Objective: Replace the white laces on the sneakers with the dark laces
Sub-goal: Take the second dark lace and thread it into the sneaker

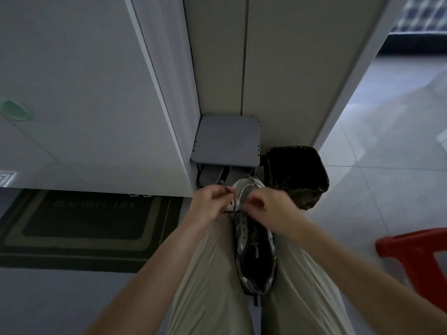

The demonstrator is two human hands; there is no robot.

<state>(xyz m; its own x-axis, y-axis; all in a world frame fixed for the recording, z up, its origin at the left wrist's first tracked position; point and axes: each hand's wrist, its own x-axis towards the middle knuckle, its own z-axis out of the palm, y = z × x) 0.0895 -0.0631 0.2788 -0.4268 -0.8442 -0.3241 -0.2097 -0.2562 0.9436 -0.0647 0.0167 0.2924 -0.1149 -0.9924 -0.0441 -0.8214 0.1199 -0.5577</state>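
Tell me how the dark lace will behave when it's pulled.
Probably floppy: the dark lace bends and droops below the left hand pinching it. Likely very light, being so thin. It could slip free of the sneaker, since few eyelets seem threaded.

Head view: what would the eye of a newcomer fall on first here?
A grey and white sneaker lies between the person's legs at the centre, toe pointing away. Over its front the left hand pinches a dark lace, and the right hand curls beside it at the eyelets. A red stool stands at the right edge.
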